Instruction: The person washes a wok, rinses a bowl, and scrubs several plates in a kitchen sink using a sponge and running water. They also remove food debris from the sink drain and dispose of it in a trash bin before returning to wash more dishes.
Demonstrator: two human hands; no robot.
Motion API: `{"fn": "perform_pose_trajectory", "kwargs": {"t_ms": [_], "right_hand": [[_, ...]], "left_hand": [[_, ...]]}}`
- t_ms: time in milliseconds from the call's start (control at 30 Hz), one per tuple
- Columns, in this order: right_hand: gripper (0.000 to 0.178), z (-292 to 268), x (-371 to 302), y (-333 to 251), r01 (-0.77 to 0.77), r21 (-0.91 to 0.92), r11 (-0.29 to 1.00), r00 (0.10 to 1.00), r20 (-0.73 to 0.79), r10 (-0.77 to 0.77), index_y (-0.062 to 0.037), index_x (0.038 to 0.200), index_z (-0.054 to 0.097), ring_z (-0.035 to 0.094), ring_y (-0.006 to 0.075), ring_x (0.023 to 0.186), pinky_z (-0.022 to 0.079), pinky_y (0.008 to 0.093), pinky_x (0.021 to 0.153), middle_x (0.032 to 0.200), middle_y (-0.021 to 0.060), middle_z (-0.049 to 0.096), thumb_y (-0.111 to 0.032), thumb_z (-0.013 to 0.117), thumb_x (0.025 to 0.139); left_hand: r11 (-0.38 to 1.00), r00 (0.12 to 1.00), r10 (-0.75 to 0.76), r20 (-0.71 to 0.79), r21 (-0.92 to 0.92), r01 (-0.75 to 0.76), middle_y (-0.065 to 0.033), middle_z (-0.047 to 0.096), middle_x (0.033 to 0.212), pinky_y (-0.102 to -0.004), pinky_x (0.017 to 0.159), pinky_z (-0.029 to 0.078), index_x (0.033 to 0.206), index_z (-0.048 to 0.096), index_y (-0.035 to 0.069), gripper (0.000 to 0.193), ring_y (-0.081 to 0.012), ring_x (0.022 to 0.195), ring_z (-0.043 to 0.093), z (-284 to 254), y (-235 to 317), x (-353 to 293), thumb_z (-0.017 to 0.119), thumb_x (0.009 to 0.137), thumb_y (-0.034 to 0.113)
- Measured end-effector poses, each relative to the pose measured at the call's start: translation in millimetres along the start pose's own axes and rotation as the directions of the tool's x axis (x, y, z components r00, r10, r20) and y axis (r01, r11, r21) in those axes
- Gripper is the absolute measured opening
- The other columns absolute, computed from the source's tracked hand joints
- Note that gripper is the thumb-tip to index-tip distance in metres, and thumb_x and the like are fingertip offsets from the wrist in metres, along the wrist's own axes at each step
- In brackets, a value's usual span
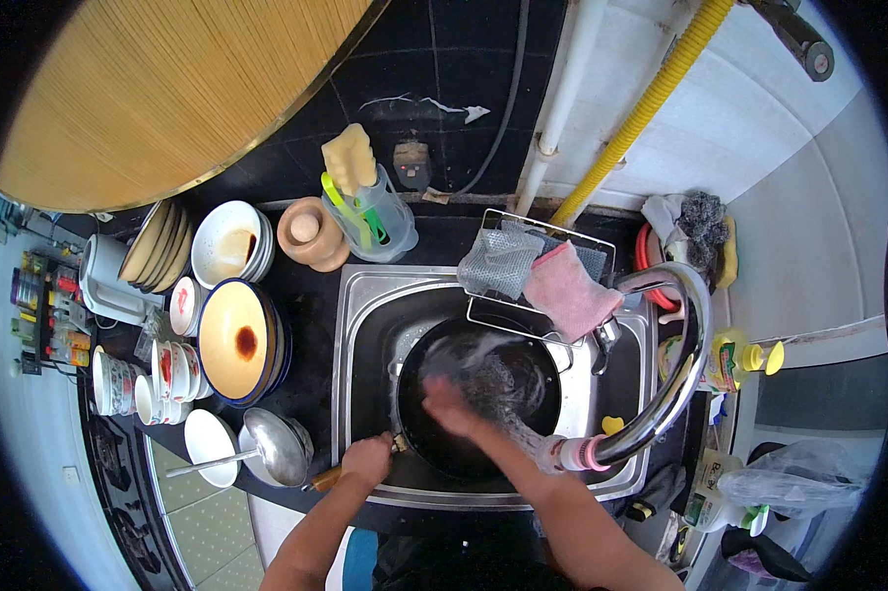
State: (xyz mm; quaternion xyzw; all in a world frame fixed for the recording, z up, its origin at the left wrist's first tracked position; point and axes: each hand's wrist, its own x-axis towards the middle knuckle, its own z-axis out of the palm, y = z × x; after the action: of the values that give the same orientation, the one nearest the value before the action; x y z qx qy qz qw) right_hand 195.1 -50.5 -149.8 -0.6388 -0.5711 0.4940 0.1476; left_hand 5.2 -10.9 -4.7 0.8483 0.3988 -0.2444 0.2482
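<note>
A black wok [483, 394] sits in the steel sink [360, 325], under running water from the curved tap [675, 384]. The left hand [367, 458] is closed around the wok's handle [326, 479] at the sink's front rim. The right hand [449, 406] lies inside the wok, fingers curled and blurred; whether it holds anything I cannot tell.

Behind the sink, a wire rack [542, 258] spans the back rim with a grey mesh cloth [498, 261] and a pink cloth [567, 291] draped over it, the pink one hanging just above the wok's far edge. Left of the sink on the black worktop [311, 345] stand a stack of plates with a blue-rimmed one on top [239, 340], a white bowl [225, 246], small patterned cups [173, 369] and a metal ladle [272, 445] resting in a bowl. Behind the sink's left corner are a wooden pot [311, 234] and a clear jug [375, 222] holding a yellow sponge [349, 156]. Right of the sink stands a yellow bottle [729, 360].
</note>
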Motion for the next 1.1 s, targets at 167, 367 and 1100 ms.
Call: {"fn": "perform_pose_trajectory", "kwargs": {"t_ms": [167,367,1100], "right_hand": [[0.061,11,-96,23,0.037,0.205,0.978,0.861,0.490,-0.136,-0.0096,0.140,0.012,0.007,0.0278,0.135,0.007,0.0388,0.109,0.144,0.0181,0.012,-0.046,0.022,0.093],[0.064,-57,-62,106,-0.070,-0.660,0.748,0.985,-0.166,-0.054,-0.0057,0.136,0.025,0.025,0.0319,0.129,0.022,0.0458,0.103,0.138,0.0211,0.027,-0.042,0.042,0.086],[0.071,-40,46,8,0.078,0.109,0.991,0.835,-0.550,-0.005,0.0002,0.138,0.007,0.013,0.0391,0.131,0.013,0.0397,0.108,0.141,0.0267,0.013,-0.027,0.048,0.087]], "left_hand": [[1.000,1.000,-0.014,0.004,-0.003,0.014,-0.0179,0.062,0.083,-0.0434,0.069,0.049,0.088,0.053,0.004,0.015,-0.0335,0.078,0.061,-5,-3,4,0.050,0.074,0.009],[0.999,0.999,-0.043,-0.008,-0.033,0.043,-0.0181,0.062,0.083,-0.0430,0.070,0.049,0.087,0.052,0.004,0.014,-0.0334,0.079,0.061,-5,-4,1,0.051,0.073,0.008],[1.000,1.000,-0.003,-0.012,0.011,0.004,-0.0183,0.062,0.084,-0.0429,0.068,0.050,0.088,0.053,0.004,0.014,-0.0332,0.077,0.062,-11,-4,1,0.049,0.075,0.007]]}}
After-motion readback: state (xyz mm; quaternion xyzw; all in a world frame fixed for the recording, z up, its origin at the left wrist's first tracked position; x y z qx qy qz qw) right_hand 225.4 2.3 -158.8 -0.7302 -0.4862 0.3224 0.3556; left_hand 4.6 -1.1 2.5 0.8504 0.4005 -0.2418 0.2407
